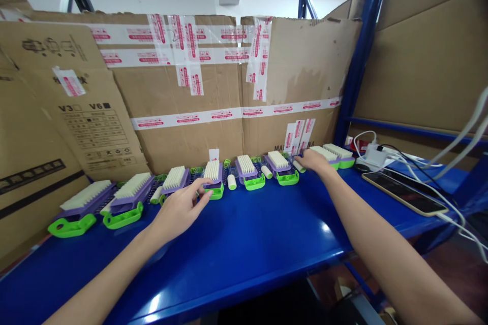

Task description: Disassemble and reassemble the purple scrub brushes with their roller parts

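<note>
Several purple brush heads with cream bristles stand in a row along the back of the blue shelf, most with a bright green end piece in front. My left hand [181, 208] is at the left side of one brush [212, 170], its thumb and forefinger apart near the green end piece [216, 192]. My right hand [315, 160] reaches to the back right of the row, fingers bent down beside a short white roller [299, 166]. Its fingertips are partly hidden, and what they grip cannot be made out. Other white rollers [232, 182] lie between the brushes.
Taped cardboard [190, 137] walls the back of the blue shelf [259, 233]. At the right lie a phone [404, 193], a white charger [375, 155] and loose cables. A blue upright post [353, 76] rises behind the right end of the row.
</note>
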The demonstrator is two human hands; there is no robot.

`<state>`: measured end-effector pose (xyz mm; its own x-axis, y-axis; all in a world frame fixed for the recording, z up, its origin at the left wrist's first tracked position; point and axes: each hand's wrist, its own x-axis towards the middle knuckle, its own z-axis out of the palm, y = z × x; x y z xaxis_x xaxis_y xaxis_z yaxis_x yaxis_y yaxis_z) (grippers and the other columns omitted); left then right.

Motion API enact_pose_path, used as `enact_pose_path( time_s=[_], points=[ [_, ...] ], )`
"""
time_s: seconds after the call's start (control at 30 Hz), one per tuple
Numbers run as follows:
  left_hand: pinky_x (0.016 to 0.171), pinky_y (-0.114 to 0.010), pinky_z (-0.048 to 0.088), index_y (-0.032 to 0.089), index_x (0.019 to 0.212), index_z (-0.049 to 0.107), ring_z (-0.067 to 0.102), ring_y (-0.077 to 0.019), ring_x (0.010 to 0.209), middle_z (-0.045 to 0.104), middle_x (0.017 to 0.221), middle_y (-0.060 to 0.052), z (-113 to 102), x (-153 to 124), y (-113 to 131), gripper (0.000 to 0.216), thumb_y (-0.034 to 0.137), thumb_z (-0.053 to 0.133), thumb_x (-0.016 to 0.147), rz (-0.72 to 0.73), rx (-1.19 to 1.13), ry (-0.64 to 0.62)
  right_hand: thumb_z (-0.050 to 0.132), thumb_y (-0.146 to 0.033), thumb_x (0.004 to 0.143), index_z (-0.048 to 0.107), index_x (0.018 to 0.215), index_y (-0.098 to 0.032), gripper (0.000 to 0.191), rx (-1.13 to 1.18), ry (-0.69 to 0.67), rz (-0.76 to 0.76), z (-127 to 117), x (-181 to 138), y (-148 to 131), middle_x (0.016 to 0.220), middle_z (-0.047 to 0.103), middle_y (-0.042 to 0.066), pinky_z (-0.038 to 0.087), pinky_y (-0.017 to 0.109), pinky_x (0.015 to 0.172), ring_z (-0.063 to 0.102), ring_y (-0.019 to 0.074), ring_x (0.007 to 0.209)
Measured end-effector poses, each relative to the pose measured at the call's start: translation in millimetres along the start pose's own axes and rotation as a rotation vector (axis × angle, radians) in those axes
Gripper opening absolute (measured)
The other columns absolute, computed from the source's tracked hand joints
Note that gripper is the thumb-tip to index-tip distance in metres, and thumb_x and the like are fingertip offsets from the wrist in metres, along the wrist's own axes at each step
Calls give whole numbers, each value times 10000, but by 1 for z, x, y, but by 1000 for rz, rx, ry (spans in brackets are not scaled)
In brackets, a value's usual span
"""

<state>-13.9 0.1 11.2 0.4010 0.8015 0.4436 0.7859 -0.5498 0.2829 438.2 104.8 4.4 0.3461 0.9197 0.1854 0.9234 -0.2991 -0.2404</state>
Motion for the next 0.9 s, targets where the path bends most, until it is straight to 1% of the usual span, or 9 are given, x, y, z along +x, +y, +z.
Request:
enact_pose_path(
  time_s=[0.1, 0.2, 0.27, 0.37, 0.5, 0.63, 0.73, 0.8, 0.9],
  points=[
    [649, -309, 447, 281, 1313, 625, 646, -176, 632, 692, 868, 32, 0, 0, 0, 376, 529, 455, 1087, -3, -1, 0, 451, -438, 1100, 725, 1301, -108, 473, -2, 150, 1, -6, -4, 0, 1312, 735, 261, 504, 429, 1033, 673, 375, 1265],
    [656, -309, 451, 286, 1316, 623, 650, -179, 638, 694, 871, 34, 0, 0, 0, 378, 533, 454, 1086, -1, -5, 2, 420, -377, 1099, 584, 1445, -65, 495, -26, 316, 59, -8, -9, 4, 1506, 583, 300, 402, 521, 1146, 485, 426, 1444],
    [654, -307, 451, 285, 1312, 625, 648, -178, 633, 694, 866, 35, 0, -1, 0, 378, 534, 452, 1087, 5, -9, 5, 446, -378, 1088, 521, 1473, -18, 532, -39, 368, 127, -4, -10, 9, 1548, 508, 337, 374, 571, 1149, 430, 461, 1466],
    [638, -302, 444, 280, 1311, 627, 646, -178, 625, 694, 853, 34, 0, -1, 0, 375, 528, 455, 1089, 12, -10, 7, 541, -407, 1060, 541, 1424, 19, 561, -50, 345, 196, 5, -9, 16, 1483, 541, 360, 387, 585, 1115, 495, 475, 1401],
    [630, -299, 442, 272, 1308, 635, 638, -173, 609, 697, 850, 32, 0, 0, 0, 374, 519, 461, 1087, 16, -6, 21, 636, -439, 1030, 554, 1413, 11, 597, -68, 295, 214, 13, -3, 22, 1441, 587, 334, 379, 569, 1121, 535, 460, 1376],
    [638, -300, 443, 278, 1315, 635, 638, -175, 614, 700, 848, 35, 0, -1, 1, 376, 520, 462, 1085, 15, -9, 17, 713, -459, 991, 529, 1437, -7, 661, -77, 275, 253, 14, 3, 26, 1494, 536, 342, 396, 541, 1109, 521, 449, 1401],
    [635, -300, 434, 280, 1314, 630, 633, -175, 612, 696, 846, 37, 0, -1, 1, 373, 520, 462, 1085, 10, -16, 6, 814, -440, 908, 518, 1447, -34, 737, -77, 257, 289, 14, 5, 28, 1518, 512, 360, 402, 539, 1106, 515, 462, 1423],
    [640, -302, 434, 279, 1317, 627, 632, -175, 616, 692, 851, 36, 0, -1, 1, 376, 526, 464, 1085, 11, -17, 6, 845, -429, 869, 503, 1455, -37, 784, -70, 242, 312, 14, 5, 29, 1507, 525, 374, 409, 543, 1105, 539, 472, 1412],
    [646, -304, 436, 280, 1323, 621, 634, -175, 625, 687, 857, 36, -1, -1, 0, 380, 531, 466, 1084, 10, -16, 0, 839, -433, 867, 491, 1453, -30, 792, -55, 212, 338, 13, 5, 27, 1460, 572, 392, 415, 555, 1104, 576, 480, 1394]
  ],
)
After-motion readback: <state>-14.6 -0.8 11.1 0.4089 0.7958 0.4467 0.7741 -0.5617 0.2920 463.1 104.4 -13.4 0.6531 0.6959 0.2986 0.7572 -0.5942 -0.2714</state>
